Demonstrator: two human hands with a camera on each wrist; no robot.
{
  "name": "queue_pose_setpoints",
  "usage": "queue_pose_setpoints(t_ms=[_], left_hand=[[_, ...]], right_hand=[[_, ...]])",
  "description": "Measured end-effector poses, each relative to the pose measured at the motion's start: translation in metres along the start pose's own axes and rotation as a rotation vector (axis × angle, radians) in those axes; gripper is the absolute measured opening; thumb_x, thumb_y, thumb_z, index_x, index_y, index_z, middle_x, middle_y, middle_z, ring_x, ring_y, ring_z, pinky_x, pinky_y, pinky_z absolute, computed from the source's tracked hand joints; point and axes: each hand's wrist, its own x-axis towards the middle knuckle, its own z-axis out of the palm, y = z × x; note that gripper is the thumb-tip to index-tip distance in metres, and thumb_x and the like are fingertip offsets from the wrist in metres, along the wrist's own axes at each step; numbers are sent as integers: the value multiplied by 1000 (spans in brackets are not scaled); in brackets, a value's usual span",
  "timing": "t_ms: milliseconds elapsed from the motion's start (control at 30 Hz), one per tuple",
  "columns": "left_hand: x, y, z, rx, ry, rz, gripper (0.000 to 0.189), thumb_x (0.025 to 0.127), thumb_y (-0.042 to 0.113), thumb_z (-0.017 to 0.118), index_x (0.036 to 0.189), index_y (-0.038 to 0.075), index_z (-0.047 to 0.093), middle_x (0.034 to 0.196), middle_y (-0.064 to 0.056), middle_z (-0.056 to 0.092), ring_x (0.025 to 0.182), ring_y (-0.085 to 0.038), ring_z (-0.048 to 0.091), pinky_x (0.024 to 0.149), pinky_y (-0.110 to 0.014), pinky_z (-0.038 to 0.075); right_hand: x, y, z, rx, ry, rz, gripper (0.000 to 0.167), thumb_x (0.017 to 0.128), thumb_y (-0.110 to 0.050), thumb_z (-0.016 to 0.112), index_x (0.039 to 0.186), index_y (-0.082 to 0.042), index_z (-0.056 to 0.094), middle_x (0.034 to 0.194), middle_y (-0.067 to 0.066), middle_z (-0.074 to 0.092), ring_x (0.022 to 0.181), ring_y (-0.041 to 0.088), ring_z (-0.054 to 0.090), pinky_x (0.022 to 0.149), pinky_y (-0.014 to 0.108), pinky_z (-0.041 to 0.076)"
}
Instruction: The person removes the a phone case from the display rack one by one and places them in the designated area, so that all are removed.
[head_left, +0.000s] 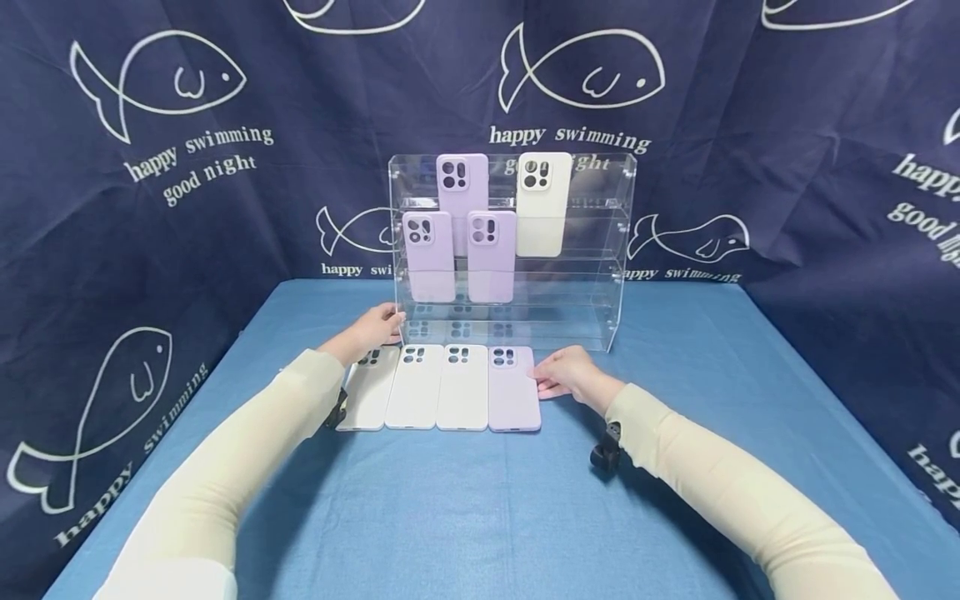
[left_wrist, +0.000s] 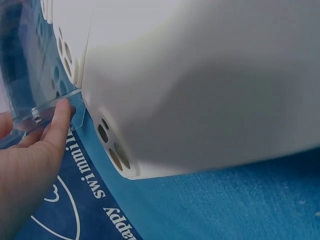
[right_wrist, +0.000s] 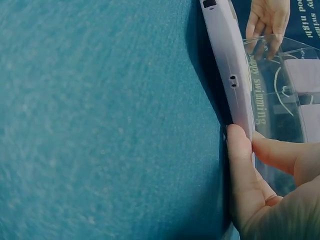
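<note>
Pinching the right edge of a purple case (head_left: 514,400) with the right hand (head_left: 572,373), thumb and fingers clamped on the rim. Located on the blue-covered bench (head_left: 450,517), at the right end of a row of four, camera holes toward the back; cannot tell whether held slightly off the cloth along the pinched edge. Next in the row, side by side: a middle white case (head_left: 462,392), a second white case (head_left: 415,392) and an end white case (head_left: 367,396).

Gripping the lower left end of a clear rack (head_left: 570,292) with the left hand (head_left: 381,327), index fingertip by the corner in the left wrist view. Hands well apart, with most of the row between.

Just behind the row, upright, between it and the back of the bench: the same clear rack. On a lower tier, two lilac cases, one at far left (head_left: 431,258) and one near the middle (head_left: 492,258). On the tier above, an upper lilac case (head_left: 462,187), partly hidden by the lower pair, and an upper white case (head_left: 543,204) to the right.

In front of part of the end white case, near the camera holes: left hand and sleeve (head_left: 300,392). Around the back and sides, navy cloth (head_left: 337,108) with white fish and lettering.
</note>
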Motion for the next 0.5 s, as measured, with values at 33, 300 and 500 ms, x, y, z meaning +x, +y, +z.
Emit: queue_pose_setpoints(t_ms=[33, 300, 500], left_hand=[[1, 0, 0, -2, -6, -1, 57, 108, 28, 31, 156, 4, 10, 157, -22, 25, 139, -35, 39, 117, -42, 39], [-2, 2, 0, -4, -18, 0, 58, 108, 28, 29, 155, 3, 7, 157, -23, 24, 140, -36, 37, 117, -43, 38], [-4, 4, 0, 6, -20, -4, 58, 108, 28, 29, 156, 3, 6, 157, -23, 23, 140, -36, 37, 118, -43, 38]], right_hand=[[0, 0, 0, -4, 3, 5, 24, 87, -1, 70, 106, 12, 63, 67, 6, 63, 56, 11, 61, 65, 30, 65], [1, 1, 1, 0, -2, -6, 22, 87, 0, 69, 104, 11, 62, 66, 7, 64, 56, 12, 63, 64, 30, 65], [0, 1, 1, -10, 4, -10, 22, 87, -1, 69, 105, 11, 63, 67, 7, 64, 56, 12, 62, 65, 30, 65]])
